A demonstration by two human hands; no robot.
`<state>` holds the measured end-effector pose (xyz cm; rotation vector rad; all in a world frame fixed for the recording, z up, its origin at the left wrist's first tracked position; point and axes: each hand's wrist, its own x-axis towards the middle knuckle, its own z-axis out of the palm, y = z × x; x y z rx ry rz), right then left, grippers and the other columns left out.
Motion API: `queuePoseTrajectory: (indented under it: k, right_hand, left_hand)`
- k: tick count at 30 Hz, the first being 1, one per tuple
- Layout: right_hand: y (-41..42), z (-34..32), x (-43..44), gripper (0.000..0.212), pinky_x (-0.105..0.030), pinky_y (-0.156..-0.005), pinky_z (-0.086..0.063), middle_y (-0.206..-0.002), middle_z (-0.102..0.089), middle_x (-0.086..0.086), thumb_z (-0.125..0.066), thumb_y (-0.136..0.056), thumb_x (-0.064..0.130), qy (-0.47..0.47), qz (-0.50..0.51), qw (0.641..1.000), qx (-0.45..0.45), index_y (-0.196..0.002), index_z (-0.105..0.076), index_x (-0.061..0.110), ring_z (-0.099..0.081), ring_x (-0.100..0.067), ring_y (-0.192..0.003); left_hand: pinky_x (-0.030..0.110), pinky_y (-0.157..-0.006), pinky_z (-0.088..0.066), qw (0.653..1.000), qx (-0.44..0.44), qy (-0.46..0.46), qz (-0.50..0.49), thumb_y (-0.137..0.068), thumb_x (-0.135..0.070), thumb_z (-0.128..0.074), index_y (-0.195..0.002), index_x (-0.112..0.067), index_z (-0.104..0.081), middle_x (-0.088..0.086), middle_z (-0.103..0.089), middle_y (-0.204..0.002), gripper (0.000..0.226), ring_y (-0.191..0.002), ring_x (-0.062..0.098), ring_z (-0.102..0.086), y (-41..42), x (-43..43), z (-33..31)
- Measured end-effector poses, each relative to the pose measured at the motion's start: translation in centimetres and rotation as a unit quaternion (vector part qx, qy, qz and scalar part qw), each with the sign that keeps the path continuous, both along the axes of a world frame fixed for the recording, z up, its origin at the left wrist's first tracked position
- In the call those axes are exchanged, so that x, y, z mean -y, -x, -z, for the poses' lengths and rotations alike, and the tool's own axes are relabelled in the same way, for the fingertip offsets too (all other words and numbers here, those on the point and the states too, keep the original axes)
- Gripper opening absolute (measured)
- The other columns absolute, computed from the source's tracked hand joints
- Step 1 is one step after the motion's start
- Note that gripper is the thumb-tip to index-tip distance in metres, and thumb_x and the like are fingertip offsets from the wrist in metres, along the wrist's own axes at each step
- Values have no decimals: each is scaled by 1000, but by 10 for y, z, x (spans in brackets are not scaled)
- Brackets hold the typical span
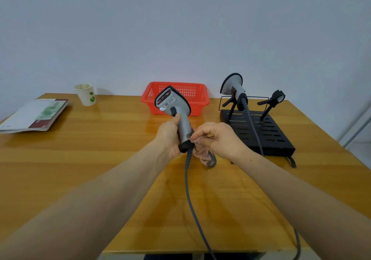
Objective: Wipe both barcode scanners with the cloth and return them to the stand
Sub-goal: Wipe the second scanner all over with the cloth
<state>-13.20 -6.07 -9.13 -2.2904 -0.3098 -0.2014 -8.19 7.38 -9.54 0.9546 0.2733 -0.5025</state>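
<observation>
Scanner in hand: a grey barcode scanner [174,109] with a black foot is held upright above the table, just left of the black stand [259,133], its window facing the camera.
Left hand: the left hand [169,135] is clenched round the scanner's handle, thumb up near the trigger.
Right hand: the right hand [218,137] pinches a pinkish cloth [204,156] against the base of the handle; the cloth hangs below the fingers, with a patterned braided edge showing.
Cable: a grey cable [192,205] drops from the handle's foot and runs toward the near table edge.
Second scanner: the other scanner [232,88] sits in the stand's left cradle, head tilted up, its own cable trailing over the stand's slotted base.
Empty cradle: the stand's right cradle [275,98] holds nothing.
Progress: wiping of one scanner looks under way, at the handle end. Whether the docked scanner has been wiped cannot be told. Left at least: finish this one and seat it in the empty cradle.
Counts: two scanners, two cradles, one stand, one cloth, two cables.
Left of the stand: one red basket [198,99] close by, then one paper cup [86,95], then a stack of booklets [34,115] farthest off.
</observation>
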Motion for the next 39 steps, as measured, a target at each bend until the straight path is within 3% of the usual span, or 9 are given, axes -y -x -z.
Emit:
queuePoseTrajectory:
  k: [4,9,13,17,22,25,28,34,39]
  right_hand:
    - [-4,-2,6,27,-29,-93,-48,-100,-68,5,-54,-87,-1,125,40,991,-31,-93,-73,16,-60,-11,-99]
    - [-16,-21,0,16,-26,-88,-51,-89,-65,9,-64,-84,7,-115,130,983,64,-95,-71,15,-61,-5,-90]
    - [-22,-25,-15,18,-23,-86,-49,-91,-63,10,-67,-81,11,-115,128,978,117,-99,-70,15,-60,-7,-92]
    - [-25,-14,-17,19,-25,-85,-46,-101,-63,0,-65,-84,16,-12,136,981,137,-102,-70,14,-56,-11,-93]
    - [-24,-5,-1,16,-38,-85,-49,-94,-69,-1,-63,-84,15,29,154,984,86,-96,-73,17,-60,-15,-89]
    - [-22,-12,0,15,-33,-84,-51,-96,-69,3,-62,-86,17,-45,181,972,145,-97,-73,18,-60,-9,-87]
    - [-25,-20,-6,17,-27,-82,-49,-97,-67,3,-60,-87,18,-43,177,966,181,-100,-71,18,-60,-10,-90]
    - [-29,-14,-5,18,-24,-80,-44,-97,-59,5,-58,-85,14,46,134,980,138,-99,-70,17,-54,-10,-90]
    - [-30,-20,0,16,-15,-74,-40,-90,-59,7,-60,-82,11,7,159,976,146,-93,-71,17,-52,-5,-83]
  left_hand:
    - [34,-60,-50,999,36,-30,3,-98,-39,-46,-119,-4,-56,9,-62,-99,42,-81,18,-60,1,-3,2]
    - [33,-60,-50,988,128,-69,51,-92,-1,-47,-113,-7,-59,13,-60,-95,25,-77,24,-57,6,-3,1]
    - [30,-59,-53,979,177,-80,59,-86,14,-44,-121,-10,-60,10,-64,-97,45,-81,23,-60,12,3,0]
    - [26,-55,-53,976,191,-83,55,-86,17,-43,-121,-9,-58,6,-64,-89,46,-73,17,-61,19,6,-4]
    - [35,-68,-50,980,181,-61,52,-87,13,-49,-122,-9,-59,13,-61,-96,42,-79,24,-56,13,0,-7]
    - [29,-61,-52,976,200,-61,64,-87,12,-49,-120,-12,-60,6,-63,-88,43,-73,17,-57,15,2,-11]
    - [25,-55,-53,974,206,-58,74,-87,14,-48,-122,-11,-60,4,-65,-88,45,-70,14,-62,17,5,-9]
    - [29,-59,-55,970,218,-74,74,-87,17,-46,-126,-9,-57,5,-66,-93,48,-71,15,-64,18,6,-4]
    - [25,-56,-53,969,219,-69,92,-87,16,-50,-125,-13,-58,4,-66,-92,49,-65,10,-65,19,5,-6]
